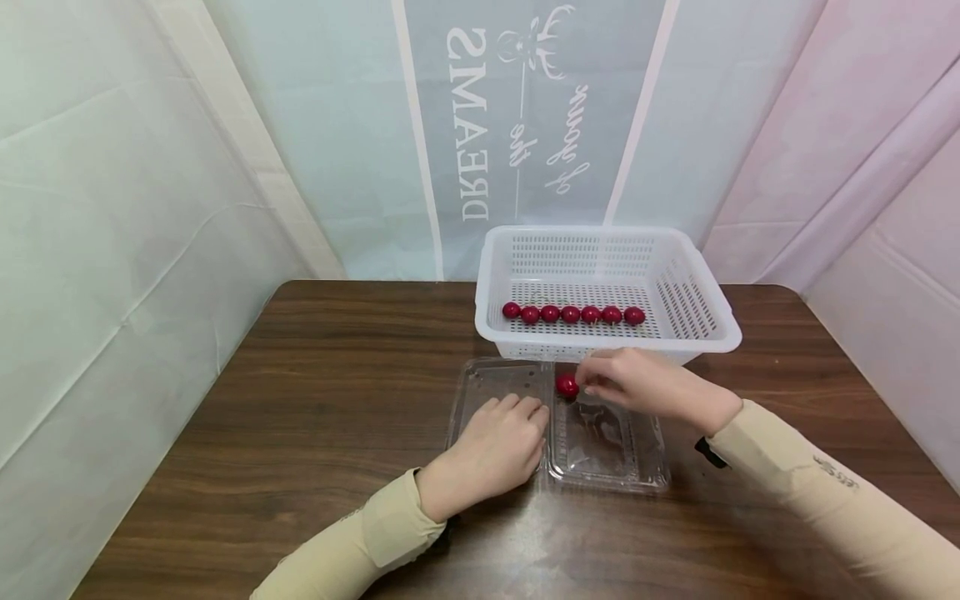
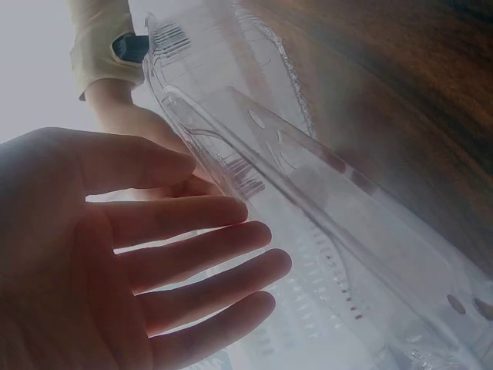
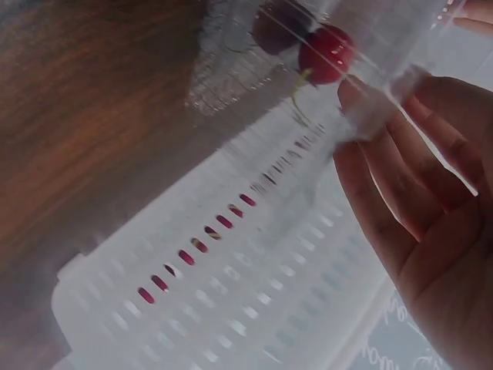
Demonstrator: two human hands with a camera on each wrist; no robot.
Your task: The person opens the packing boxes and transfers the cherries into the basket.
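A red cherry [image 1: 567, 385] with a green stem sits in the far left corner of the tray half of a clear plastic clamshell box [image 1: 600, 475]. My right hand [image 1: 626, 382] is over that tray, its loosely bent fingertips close beside the cherry and holding nothing. In the right wrist view the cherry [image 3: 326, 55] shows left of the fingertips, a darker round shape beside it. My left hand [image 1: 497, 446] rests over the lid half [image 1: 487, 379], fingertips near the hinge. Its fingers [image 2: 192, 254] look straight and spread in the left wrist view, gripping nothing.
Behind the box stands a white perforated plastic basket [image 1: 495, 333], with a row of several cherries [image 1: 571, 315] inside. Everything is on a dark wood table [image 1: 315, 400]. A printed cloth [image 1: 360, 150] hangs at the back, with pale cloth walls on both sides.
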